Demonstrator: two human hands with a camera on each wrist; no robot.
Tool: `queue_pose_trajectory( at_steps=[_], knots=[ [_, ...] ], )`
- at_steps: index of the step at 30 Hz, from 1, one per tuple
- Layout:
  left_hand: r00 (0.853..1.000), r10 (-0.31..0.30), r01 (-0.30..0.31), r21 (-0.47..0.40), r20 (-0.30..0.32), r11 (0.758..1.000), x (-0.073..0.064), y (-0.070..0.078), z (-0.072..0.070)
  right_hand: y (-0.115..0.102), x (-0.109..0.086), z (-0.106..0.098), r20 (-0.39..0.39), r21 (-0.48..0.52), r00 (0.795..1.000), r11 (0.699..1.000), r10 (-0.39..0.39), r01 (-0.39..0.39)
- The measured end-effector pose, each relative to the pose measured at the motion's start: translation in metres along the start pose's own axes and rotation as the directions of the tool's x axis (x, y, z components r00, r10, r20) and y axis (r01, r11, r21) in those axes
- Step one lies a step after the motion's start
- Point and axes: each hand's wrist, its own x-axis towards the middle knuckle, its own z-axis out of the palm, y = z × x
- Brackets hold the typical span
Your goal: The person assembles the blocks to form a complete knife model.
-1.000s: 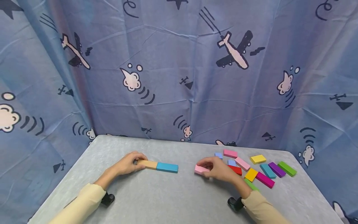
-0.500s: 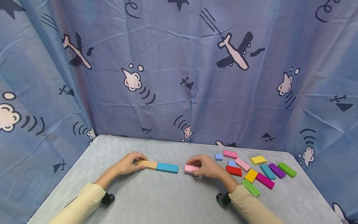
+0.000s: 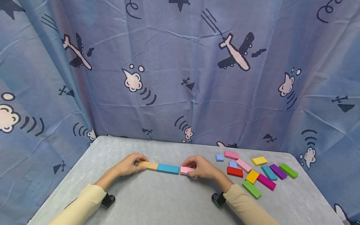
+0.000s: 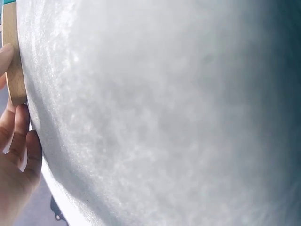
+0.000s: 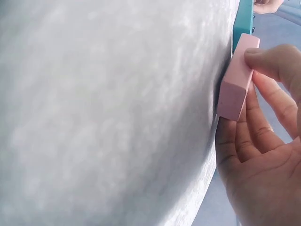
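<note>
On the grey table, a natural-wood block [image 3: 151,165] lies end to end with a blue block [image 3: 168,168]. My left hand [image 3: 130,164] grips the wood block at its left end, thumb on the near side. My right hand [image 3: 203,168] pinches a light pink block [image 3: 186,170] between thumb and fingers, just right of the blue block with a thin gap between them in the head view. In the right wrist view the pink block [image 5: 237,80] stands close to the teal-looking end of the blue block [image 5: 243,23].
Several coloured blocks lie scattered at the right, among them a red block [image 3: 235,172], a green block [image 3: 251,189], a magenta block [image 3: 266,181] and a purple block [image 3: 278,171]. A patterned blue curtain [image 3: 163,78] hangs behind the table [image 3: 146,200].
My right hand has slid the pink block left across the table, up close to the blue block's right end. The left hand and the wood and blue blocks have stayed in place.
</note>
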Motion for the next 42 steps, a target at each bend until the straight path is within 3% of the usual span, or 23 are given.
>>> queue_pose_trajectory(
  at_steps=[16,26,34,38,42],
  knots=[
    [1.0,-0.005,0.005,-0.007,0.0,1.0,-0.001,0.001,0.0,-0.003,0.008,0.009,0.015,0.032,0.998,0.998,0.059,-0.06],
    [1.0,0.009,-0.009,-0.008,0.001,1.0,0.0,0.002,-0.001,-0.005,0.004,0.003,0.02,0.06,0.999,0.998,0.031,-0.032],
    [1.0,0.002,-0.002,-0.003,0.005,1.0,0.001,0.002,-0.001,0.002,-0.011,-0.011,-0.056,0.122,0.998,0.993,0.014,-0.007],
    [1.0,0.001,-0.001,-0.005,0.006,1.0,0.001,0.002,-0.001,0.005,-0.024,-0.022,-0.082,0.112,0.996,0.993,-0.016,0.026],
    [1.0,0.003,-0.003,-0.011,0.008,1.0,0.001,0.002,-0.001,0.008,-0.039,-0.033,-0.093,0.096,0.996,0.995,-0.001,0.01]
  ],
)
